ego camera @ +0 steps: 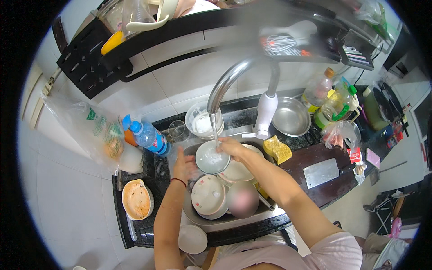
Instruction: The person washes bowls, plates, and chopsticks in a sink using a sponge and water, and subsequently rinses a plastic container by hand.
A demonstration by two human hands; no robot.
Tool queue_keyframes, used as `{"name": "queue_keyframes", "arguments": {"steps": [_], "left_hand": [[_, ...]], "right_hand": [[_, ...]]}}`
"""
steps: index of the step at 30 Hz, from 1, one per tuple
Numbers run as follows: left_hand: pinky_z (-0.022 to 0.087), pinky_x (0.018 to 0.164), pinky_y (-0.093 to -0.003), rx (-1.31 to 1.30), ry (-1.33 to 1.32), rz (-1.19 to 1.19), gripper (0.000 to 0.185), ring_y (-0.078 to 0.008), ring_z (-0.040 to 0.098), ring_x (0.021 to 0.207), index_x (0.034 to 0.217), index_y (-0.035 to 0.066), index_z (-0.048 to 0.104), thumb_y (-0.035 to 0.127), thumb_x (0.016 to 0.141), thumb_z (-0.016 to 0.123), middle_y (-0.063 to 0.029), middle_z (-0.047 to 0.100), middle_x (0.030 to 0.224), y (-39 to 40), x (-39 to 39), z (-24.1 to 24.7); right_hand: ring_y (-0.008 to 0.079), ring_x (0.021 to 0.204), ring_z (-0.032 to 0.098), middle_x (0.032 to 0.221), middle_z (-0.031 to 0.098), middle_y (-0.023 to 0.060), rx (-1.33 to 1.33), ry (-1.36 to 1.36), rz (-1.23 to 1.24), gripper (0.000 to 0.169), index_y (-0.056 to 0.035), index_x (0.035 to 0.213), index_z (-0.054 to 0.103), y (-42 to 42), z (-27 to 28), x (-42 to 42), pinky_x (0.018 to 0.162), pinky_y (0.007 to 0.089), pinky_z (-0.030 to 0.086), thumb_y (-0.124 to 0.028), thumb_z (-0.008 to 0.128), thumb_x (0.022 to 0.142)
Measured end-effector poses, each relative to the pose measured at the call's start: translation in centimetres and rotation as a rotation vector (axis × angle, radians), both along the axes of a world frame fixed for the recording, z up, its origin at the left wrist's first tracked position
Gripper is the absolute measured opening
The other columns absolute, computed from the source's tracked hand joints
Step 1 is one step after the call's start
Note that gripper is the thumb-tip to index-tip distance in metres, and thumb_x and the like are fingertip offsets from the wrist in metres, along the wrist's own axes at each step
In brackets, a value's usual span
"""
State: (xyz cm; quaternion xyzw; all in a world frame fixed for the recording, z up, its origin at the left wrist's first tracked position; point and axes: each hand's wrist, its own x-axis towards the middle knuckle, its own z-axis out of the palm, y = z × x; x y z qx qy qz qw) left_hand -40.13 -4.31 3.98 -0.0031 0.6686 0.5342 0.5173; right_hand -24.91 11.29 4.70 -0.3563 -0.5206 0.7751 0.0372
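Observation:
Water runs from the curved metal faucet [221, 87] into a small bowl [211, 160]. My right hand [231, 148] grips the bowl's right rim, thumb side inward. My left hand [185, 166] is just left of the bowl, fingers spread and slightly blurred, with nothing seen in it. Below them the sink [189, 216] holds a floral-patterned plate [206, 197] on other dishes, more plates [238, 171] to the right and a blurred round item [243, 199]. A yellow sponge [277, 149] lies at the sink's right edge.
A blue pump bottle [152, 138], a glass [178, 130] and stacked bowls [204, 121] stand behind the sink. A stained baking dish [137, 199] sits left. On the right are a cleaver [320, 172] on a cutting board [303, 195], a metal pan [291, 116] and bottles. A shelf [182, 23] spans above.

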Motion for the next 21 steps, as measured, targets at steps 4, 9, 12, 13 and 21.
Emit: {"name": "queue_keyframes", "arguments": {"steps": [4, 9, 12, 13, 21], "left_hand": [[0.05, 0.066, -0.0376, 0.209, 0.27, 0.03, 0.053, -0.0294, 0.061, 0.082, 0.116, 0.005, 0.049, 0.043, 0.079, 0.056, -0.0098, 0.058, 0.096, 2.2, -2.2, 3.1], [0.055, 0.057, -0.0326, 0.236, 0.264, -0.081, 0.037, -0.0285, 0.062, 0.075, 0.113, 0.002, 0.048, 0.007, 0.077, 0.052, -0.0124, 0.054, 0.101, 7.9, -0.9, 7.1], [0.057, 0.056, -0.0335, 0.189, 0.378, -0.116, 0.044, -0.0299, 0.061, 0.077, 0.117, 0.001, 0.045, -0.004, 0.073, 0.046, -0.0146, 0.053, 0.104, 9.8, -1.0, 6.9], [0.057, 0.056, -0.034, 0.179, 0.429, -0.121, 0.048, -0.0304, 0.061, 0.078, 0.118, 0.001, 0.043, -0.007, 0.071, 0.044, -0.0151, 0.053, 0.104, 10.4, -0.8, 7.0], [0.055, 0.046, -0.0358, 0.307, 0.493, 0.005, 0.047, -0.0269, 0.059, 0.065, 0.121, 0.005, 0.039, -0.002, 0.075, 0.047, -0.012, 0.051, 0.091, 6.6, -2.7, 11.0]], "right_hand": [[0.0186, 0.079, 0.06, 0.091, 0.061, 0.0082, 0.135, -0.022, 0.059, 0.044, -0.009, 0.112, 0.058, 1.1, 1.2, -0.4, 0.057, 0.0369, 0.052, 0.0, 0.052, 0.07], [0.0161, 0.074, 0.061, 0.088, 0.062, 0.0069, 0.082, 0.035, 0.047, 0.037, -0.0072, 0.107, 0.061, 1.4, 3.0, 0.4, 0.058, 0.0333, 0.053, 0.001, 0.05, 0.072], [0.015, 0.07, 0.062, 0.086, 0.062, 0.0059, -0.016, 0.094, 0.001, 0.035, -0.0075, 0.109, 0.058, 1.2, 2.8, 1.1, 0.05, 0.03, 0.052, -0.001, 0.05, 0.075], [0.015, 0.07, 0.062, 0.087, 0.062, 0.0061, 0.009, 0.076, -0.015, 0.036, -0.0075, 0.11, 0.057, 1.4, 2.6, 1.6, 0.049, 0.03, 0.052, -0.001, 0.05, 0.075], [0.0169, 0.073, 0.062, 0.096, 0.06, 0.0085, 0.073, 0.033, -0.205, 0.035, -0.0077, 0.116, 0.05, 1.5, 4.4, 3.9, 0.047, 0.0308, 0.054, -0.008, 0.049, 0.081]]}}
